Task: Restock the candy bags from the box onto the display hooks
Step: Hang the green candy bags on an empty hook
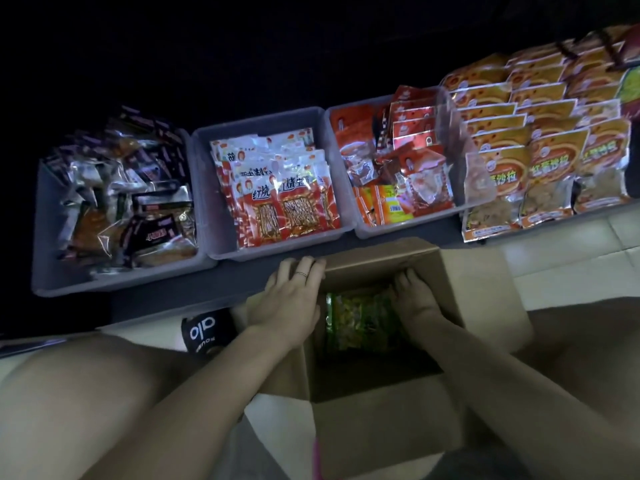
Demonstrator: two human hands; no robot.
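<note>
An open cardboard box [381, 254] stands on the floor between my knees. Green and yellow candy bags [360, 317] lie deep inside it, in shadow. My left hand [294, 296], with a ring on one finger, rests flat on the box's left rim with its fingers straight. My right hand [414, 299] reaches down into the box on the right side of the bags, its fingertips near the far wall. Whether it grips a bag is hidden. No empty display hook shows.
Three grey bins sit beyond the box: dark snack packs in the left bin [45, 271], red packs in the middle bin [204, 188] and the right bin [360, 233]. Rows of orange bags [547, 143] hang at the right. A black shoe [204, 332] is left of the box.
</note>
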